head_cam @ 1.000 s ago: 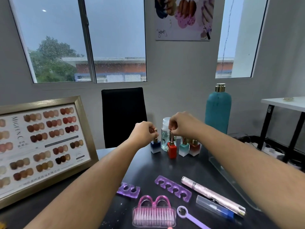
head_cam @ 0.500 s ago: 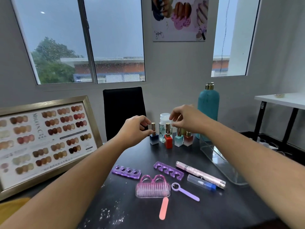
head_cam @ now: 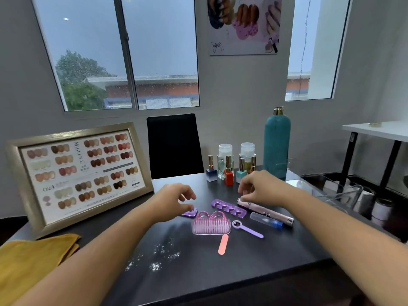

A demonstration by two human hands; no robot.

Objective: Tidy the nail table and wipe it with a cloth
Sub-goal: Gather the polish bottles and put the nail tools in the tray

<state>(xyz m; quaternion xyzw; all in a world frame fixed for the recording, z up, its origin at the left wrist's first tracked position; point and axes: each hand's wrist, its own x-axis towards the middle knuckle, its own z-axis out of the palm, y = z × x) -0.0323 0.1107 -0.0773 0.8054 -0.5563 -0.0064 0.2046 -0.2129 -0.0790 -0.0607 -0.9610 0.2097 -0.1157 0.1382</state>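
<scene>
Your right hand pinches its grip on the 10 o'clock end of the pink pen, likely to clear it; your left hand curls over the purple separator, grip state unreadable; the yellow cloth lies at 8 o'clock on the desk.

The black table carries 4 polish bottles, pink brush, yellow cloth, powder.

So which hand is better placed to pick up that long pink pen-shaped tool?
The right hand: its fingers touch one end of the pink tool, while the left hand is over a purple toe separator further left.
</scene>
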